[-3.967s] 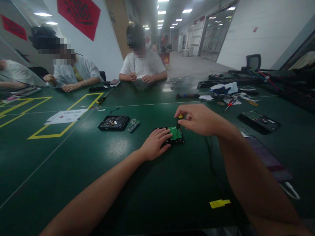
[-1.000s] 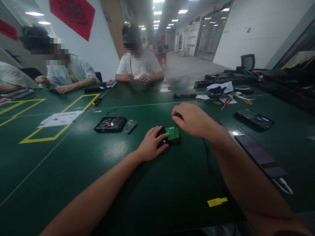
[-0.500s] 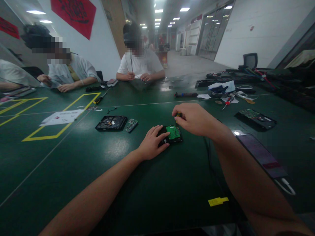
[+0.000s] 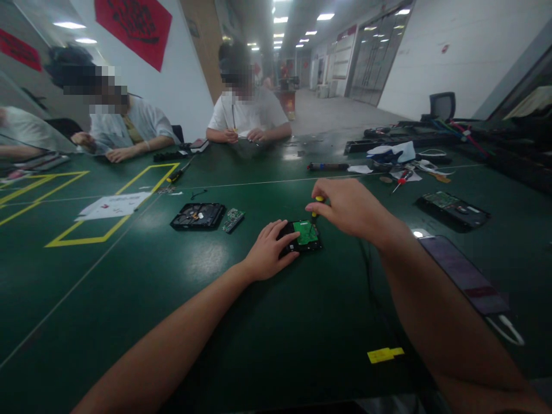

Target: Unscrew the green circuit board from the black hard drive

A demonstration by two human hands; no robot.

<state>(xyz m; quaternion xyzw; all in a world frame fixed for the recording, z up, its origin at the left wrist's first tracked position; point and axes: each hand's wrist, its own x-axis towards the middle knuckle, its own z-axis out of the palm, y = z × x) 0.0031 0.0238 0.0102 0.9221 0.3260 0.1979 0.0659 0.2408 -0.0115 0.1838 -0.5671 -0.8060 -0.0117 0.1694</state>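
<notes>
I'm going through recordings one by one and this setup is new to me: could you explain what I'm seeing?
There is no machine here: these are a person's two bare hands. Every picture comes from one camera worn on that person's head, looking forward and down at the table. The left hand lies spread on a hard drive. The right hand holds a screwdriver, tip down at the drive's green board. Left of them lie a second hard drive and a loose circuit board; to the right, a third hard drive and a smartphone. Co-workers sit across the table.
</notes>
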